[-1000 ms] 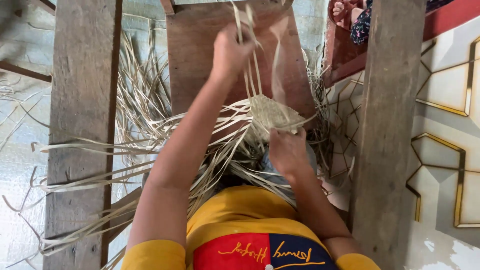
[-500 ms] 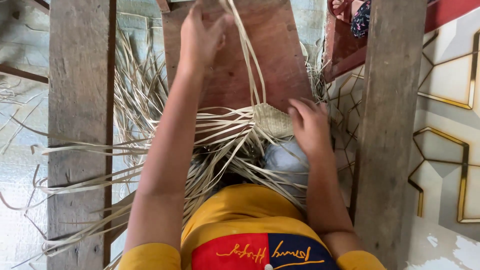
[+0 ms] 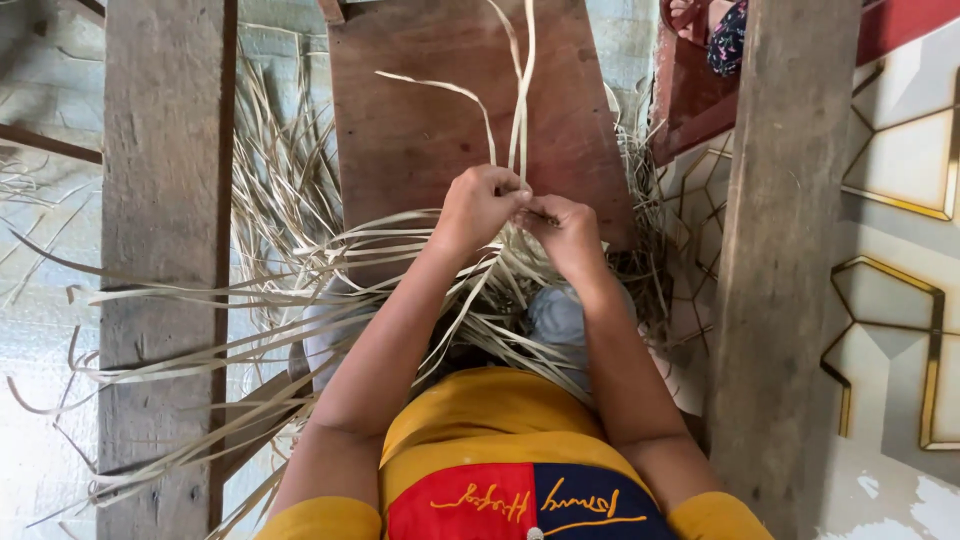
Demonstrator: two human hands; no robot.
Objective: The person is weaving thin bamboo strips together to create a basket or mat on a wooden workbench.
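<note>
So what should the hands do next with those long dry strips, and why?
Probably fold the upright strips down across the flat ones. Both the left hand and the right hand pinch together at their base, over the brown board, and the strips stand loose above the fingers while many others fan out sideways.

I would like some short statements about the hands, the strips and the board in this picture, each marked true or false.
1. Both hands meet over the brown wooden board. True.
2. The left hand is raised high, far from the right hand. False: they are close together.
3. Pale strips rise from between the hands. True.
4. The strips fan out mostly to the picture's right. False: mostly to its left.
</note>
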